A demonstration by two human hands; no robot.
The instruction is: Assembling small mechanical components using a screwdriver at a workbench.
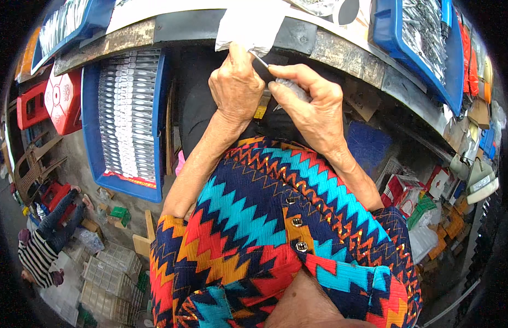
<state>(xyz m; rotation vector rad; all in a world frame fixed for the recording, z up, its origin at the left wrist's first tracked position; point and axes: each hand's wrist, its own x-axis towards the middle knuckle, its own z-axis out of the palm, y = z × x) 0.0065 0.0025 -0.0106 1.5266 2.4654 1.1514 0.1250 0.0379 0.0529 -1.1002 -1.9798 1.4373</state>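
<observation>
My left hand (236,85) is closed at the edge of the workbench, its fingers by the lower edge of a white cloth or paper (248,27) that hangs over the bench. A slim metal piece (259,59) runs from these fingertips to the thumb and forefinger of my right hand (318,104); its far end is hidden. In my right palm, under the curled fingers, sits a crumpled greyish-white bundle (292,87), whose kind I cannot make out. Both hands are close together, in front of my body.
A blue tray (161,115) with rows of metal pieces stands to the left below the bench edge (347,57). Another blue tray (450,90) of metal pieces lies on the bench at right. Red stools (62,101), stacked crates (109,273) and a person (38,259) are at left.
</observation>
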